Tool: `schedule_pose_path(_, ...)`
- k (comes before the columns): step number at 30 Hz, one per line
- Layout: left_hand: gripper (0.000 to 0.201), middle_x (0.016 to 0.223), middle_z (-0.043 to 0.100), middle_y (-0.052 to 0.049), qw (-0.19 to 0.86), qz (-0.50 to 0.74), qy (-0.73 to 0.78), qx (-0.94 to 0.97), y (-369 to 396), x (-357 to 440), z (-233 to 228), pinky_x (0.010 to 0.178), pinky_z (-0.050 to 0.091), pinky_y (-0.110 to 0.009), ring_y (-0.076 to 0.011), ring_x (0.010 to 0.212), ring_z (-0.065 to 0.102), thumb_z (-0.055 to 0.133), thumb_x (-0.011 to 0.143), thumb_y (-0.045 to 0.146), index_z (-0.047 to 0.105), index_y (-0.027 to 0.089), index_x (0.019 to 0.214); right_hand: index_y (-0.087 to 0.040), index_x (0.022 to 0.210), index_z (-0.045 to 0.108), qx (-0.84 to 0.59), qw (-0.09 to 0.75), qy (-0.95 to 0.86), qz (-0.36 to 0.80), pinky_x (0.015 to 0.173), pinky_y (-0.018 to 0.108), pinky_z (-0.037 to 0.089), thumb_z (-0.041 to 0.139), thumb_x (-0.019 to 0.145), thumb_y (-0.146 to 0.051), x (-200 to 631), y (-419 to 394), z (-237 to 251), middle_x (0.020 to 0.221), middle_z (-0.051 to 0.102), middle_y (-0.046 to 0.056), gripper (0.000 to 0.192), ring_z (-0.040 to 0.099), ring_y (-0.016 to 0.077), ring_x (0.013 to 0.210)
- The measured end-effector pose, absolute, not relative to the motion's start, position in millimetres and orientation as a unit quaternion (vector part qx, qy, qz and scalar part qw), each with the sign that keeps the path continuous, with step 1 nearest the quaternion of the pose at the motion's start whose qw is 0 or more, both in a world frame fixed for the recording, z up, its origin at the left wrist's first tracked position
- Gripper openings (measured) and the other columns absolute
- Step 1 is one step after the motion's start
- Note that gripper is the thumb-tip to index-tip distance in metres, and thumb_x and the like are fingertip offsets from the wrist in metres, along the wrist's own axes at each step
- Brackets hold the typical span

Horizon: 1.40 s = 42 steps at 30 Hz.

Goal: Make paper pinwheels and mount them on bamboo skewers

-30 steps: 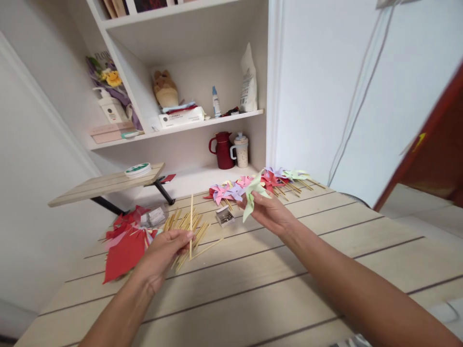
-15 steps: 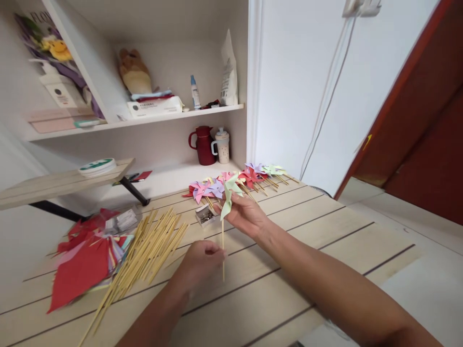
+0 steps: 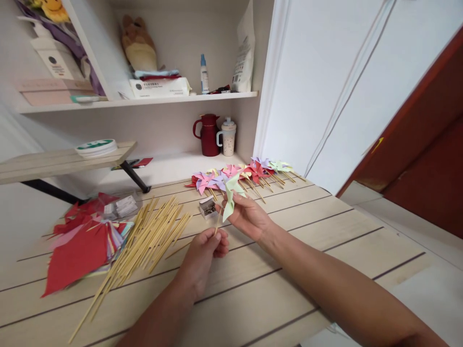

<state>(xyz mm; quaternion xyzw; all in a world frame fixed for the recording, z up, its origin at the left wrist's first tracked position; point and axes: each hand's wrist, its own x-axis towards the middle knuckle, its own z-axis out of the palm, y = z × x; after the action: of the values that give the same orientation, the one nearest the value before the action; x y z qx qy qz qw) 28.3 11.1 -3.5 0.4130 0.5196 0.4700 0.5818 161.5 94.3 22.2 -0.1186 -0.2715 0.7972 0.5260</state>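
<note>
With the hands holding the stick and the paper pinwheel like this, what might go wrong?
1. The left hand pinches the thin stick right at the green pinwheel in the right hand; a hard push may bend the stick or tear the paper.
2. The open box of pins lies just behind both hands; a knuckle may tip it.
3. The loose sticks beside the left forearm may roll if brushed.
</note>
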Motion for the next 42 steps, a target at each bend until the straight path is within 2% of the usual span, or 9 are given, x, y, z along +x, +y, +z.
schedule_pose_path(5,0.042,0.057,0.035,0.009,0.537,0.52,0.534,0.395,5.2,11.8,5.1,0.046,0.019,-0.021,-0.0071,0.047,0.026,0.062,0.083,0.054,0.066,0.017,0.102,-0.019,0.09,0.072,-0.172,0.56,-0.368,0.722,0.08,0.028,0.056,0.09,0.068,-0.025,167.7,94.9,25.2,0.088,0.074,0.0,0.029,0.066,0.014,0.08)
schedule_pose_path(7,0.044,0.057,0.033,0.01,0.52,0.538,0.534,0.394,5.5,2.8,8.9,0.044,0.017,-0.021,-0.0072,0.046,0.024,0.062,0.083,0.057,0.064,0.018,0.104,-0.019,0.091,0.072,-0.195,0.563,-0.423,0.683,0.076,0.025,0.053,0.09,0.068,-0.026,171.9,93.5,27.6,0.087,0.073,-0.001,0.03,0.065,0.0128,0.079)
schedule_pose_path(12,0.045,0.056,0.032,0.01,0.467,0.559,0.536,0.427,5.5,-8.0,13.2,0.044,0.019,-0.019,-0.0081,0.046,0.023,0.06,0.085,0.057,0.063,0.02,0.108,-0.02,0.074,0.068,-0.246,0.535,-0.597,0.545,0.064,0.023,0.045,0.085,0.075,-0.028,181.3,82.6,38.0,0.072,0.066,-0.004,0.019,0.058,0.0104,0.067)
schedule_pose_path(17,0.044,0.06,0.045,0.006,0.438,0.551,0.536,0.466,-0.2,-1.6,16.6,0.048,0.023,-0.021,-0.0091,0.049,0.032,0.061,0.086,0.056,0.067,0.02,0.109,-0.022,0.082,0.072,-0.213,0.515,-0.71,0.43,0.068,0.027,0.049,0.078,0.083,-0.026,185.8,68.3,46.6,0.08,0.072,0.0,0.008,0.064,0.0142,0.074)
schedule_pose_path(20,0.039,0.054,0.041,0.006,0.425,0.543,0.538,0.486,-3.0,1.7,17.6,0.048,0.024,-0.022,-0.0102,0.048,0.032,0.059,0.087,0.056,0.07,0.02,0.099,-0.021,0.086,0.073,-0.17,0.523,-0.751,0.364,0.069,0.029,0.051,0.073,0.088,-0.023,187.0,64.8,47.8,0.083,0.073,0.003,0.003,0.066,0.0158,0.076)
schedule_pose_path(25,0.033,0.061,0.053,0.002,0.391,0.553,0.544,0.495,-5.4,1.6,16.9,0.052,0.035,-0.023,-0.0118,0.055,0.043,0.064,0.086,0.051,0.074,0.02,0.092,-0.02,0.094,0.074,-0.067,0.546,-0.797,0.248,0.074,0.033,0.054,0.064,0.092,-0.012,186.6,63.7,50.7,0.082,0.076,0.005,0.014,0.069,0.017,0.078)
schedule_pose_path(33,0.03,0.065,0.062,-0.001,0.335,0.578,0.544,0.508,-7.7,-3.6,22.1,0.059,0.043,-0.025,-0.0154,0.061,0.054,0.067,0.085,0.044,0.081,0.022,0.098,-0.021,0.101,0.073,-0.033,0.544,-0.818,0.185,0.072,0.035,0.054,0.059,0.096,-0.014,185.6,59.7,51.0,0.085,0.077,0.007,0.016,0.071,0.0185,0.079)
schedule_pose_path(39,0.027,0.094,0.078,-0.006,0.355,0.566,0.526,0.527,-10.5,-4.4,20.1,0.066,0.051,-0.027,-0.0229,0.08,0.066,0.066,0.074,0.027,0.082,0.024,0.095,-0.019,0.101,0.074,-0.036,0.572,-0.807,0.144,0.07,0.036,0.053,0.059,0.097,-0.019,184.6,59.1,52.4,0.085,0.077,0.009,0.016,0.07,0.0196,0.077)
schedule_pose_path(42,0.029,0.084,0.077,-0.005,0.359,0.565,0.521,0.529,-13.0,-2.4,17.8,0.064,0.05,-0.027,-0.0206,0.072,0.064,0.063,0.071,0.026,0.082,0.023,0.093,-0.02,0.102,0.074,-0.039,0.579,-0.805,0.12,0.069,0.036,0.053,0.059,0.097,-0.019,184.7,59.7,52.7,0.084,0.077,0.009,0.016,0.07,0.0196,0.075)
